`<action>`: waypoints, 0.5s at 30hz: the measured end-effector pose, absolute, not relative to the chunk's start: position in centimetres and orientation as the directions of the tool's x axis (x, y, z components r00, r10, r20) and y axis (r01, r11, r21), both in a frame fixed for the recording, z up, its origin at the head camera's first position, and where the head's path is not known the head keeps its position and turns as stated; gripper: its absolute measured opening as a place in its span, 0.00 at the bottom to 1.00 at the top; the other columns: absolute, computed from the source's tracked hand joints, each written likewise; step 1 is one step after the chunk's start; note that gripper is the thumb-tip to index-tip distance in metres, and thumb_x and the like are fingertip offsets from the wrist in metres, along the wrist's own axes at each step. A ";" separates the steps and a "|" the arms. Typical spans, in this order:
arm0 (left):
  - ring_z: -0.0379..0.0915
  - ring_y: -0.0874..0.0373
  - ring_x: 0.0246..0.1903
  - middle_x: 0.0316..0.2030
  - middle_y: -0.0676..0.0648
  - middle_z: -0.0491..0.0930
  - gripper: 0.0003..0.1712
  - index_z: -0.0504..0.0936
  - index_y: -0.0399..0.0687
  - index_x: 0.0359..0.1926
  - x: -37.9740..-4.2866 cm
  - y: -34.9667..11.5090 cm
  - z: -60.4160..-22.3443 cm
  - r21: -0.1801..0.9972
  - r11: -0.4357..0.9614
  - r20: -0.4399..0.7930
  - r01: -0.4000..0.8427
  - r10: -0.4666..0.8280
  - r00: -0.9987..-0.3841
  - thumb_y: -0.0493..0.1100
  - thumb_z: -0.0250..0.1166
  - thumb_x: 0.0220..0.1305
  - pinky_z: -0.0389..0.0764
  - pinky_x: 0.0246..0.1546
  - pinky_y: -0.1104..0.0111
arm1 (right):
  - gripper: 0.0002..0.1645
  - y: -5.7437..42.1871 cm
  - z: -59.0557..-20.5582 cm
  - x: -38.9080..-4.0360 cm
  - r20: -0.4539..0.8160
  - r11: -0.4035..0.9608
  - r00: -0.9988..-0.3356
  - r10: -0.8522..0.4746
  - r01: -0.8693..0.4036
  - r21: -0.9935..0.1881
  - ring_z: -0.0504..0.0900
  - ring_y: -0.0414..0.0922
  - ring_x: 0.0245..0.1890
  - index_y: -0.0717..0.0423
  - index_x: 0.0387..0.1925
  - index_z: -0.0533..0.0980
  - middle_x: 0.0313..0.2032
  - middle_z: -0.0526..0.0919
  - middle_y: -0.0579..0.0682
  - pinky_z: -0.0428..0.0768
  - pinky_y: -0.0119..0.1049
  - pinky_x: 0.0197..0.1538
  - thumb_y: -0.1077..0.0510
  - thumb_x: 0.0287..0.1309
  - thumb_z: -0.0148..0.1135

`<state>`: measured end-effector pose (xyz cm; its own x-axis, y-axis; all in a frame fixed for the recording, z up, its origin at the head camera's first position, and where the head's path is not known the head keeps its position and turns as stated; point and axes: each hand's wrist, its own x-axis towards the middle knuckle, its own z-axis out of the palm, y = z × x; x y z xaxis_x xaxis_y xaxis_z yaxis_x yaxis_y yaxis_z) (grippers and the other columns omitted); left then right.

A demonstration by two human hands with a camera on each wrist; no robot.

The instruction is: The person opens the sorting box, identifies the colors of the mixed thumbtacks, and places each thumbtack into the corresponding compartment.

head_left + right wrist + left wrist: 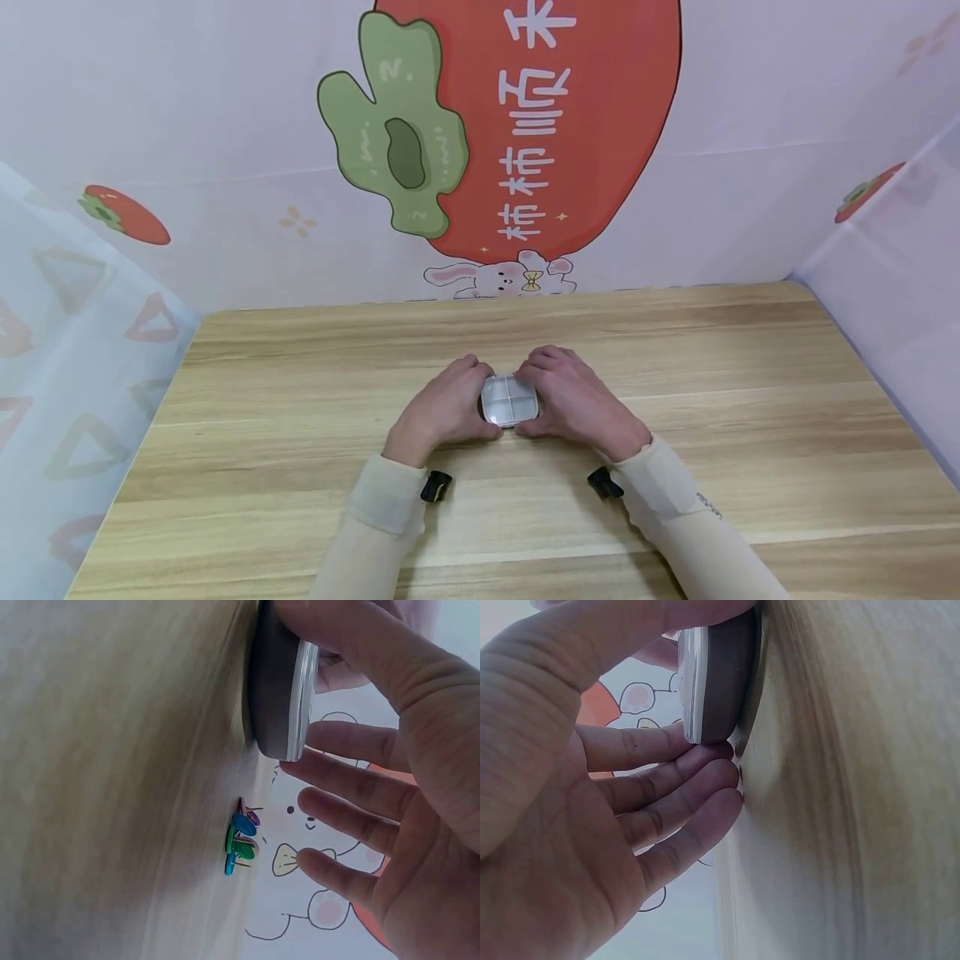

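Note:
A small rounded pill box point(498, 407) with a clear lid and four compartments lies on the wooden table. Its dark grey side point(726, 686) and the pale lid edge appear in the left wrist view. My left hand point(446, 408) grips its left end, thumb at the near side and fingertips at the far side. On the other end, my right hand point(573, 404) grips it the same way. The lid sits flat on the base. Several colourful thumbtacks point(244, 847) lie on the table beyond the box in the right wrist view; the head view does not show them.
The wooden table point(300, 525) reaches out on all sides of the hands. Behind it hangs a white cloth point(247, 250) printed with a big persimmon and a rabbit. Black wrist mounts point(436, 486) stick out by both cuffs.

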<state>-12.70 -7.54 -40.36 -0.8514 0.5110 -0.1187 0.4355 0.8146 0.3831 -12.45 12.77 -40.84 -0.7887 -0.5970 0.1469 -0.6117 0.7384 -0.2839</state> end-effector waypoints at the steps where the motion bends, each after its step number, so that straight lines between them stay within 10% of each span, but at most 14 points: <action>1: 0.63 0.60 0.35 0.38 0.53 0.66 0.38 0.74 0.43 0.49 -12.7 -7.5 -40.4 0.382 0.816 -0.119 0.435 0.510 -0.852 0.57 0.73 0.37 0.68 0.38 0.71 | 0.37 12.8 -40.9 -12.5 0.146 0.740 -0.789 -0.597 -0.612 -0.280 0.69 0.45 0.51 0.52 0.44 0.78 0.43 0.77 0.45 0.60 0.44 0.60 0.36 0.31 0.73; 15: 0.64 0.60 0.33 0.37 0.53 0.67 0.39 0.74 0.44 0.49 -12.7 -7.5 -40.3 0.366 0.828 -0.122 0.424 0.495 -0.861 0.58 0.74 0.36 0.69 0.35 0.70 | 0.36 12.7 -40.9 -12.5 0.175 0.729 -0.764 -0.621 -0.645 -0.228 0.67 0.42 0.46 0.53 0.42 0.80 0.41 0.79 0.44 0.62 0.39 0.56 0.35 0.33 0.72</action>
<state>-12.69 -7.45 -40.32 -0.8606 0.4945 -0.1217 0.4241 0.8282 0.3665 -12.49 12.68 -40.94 -0.7640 -0.6211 0.1745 -0.6450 0.7292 -0.2284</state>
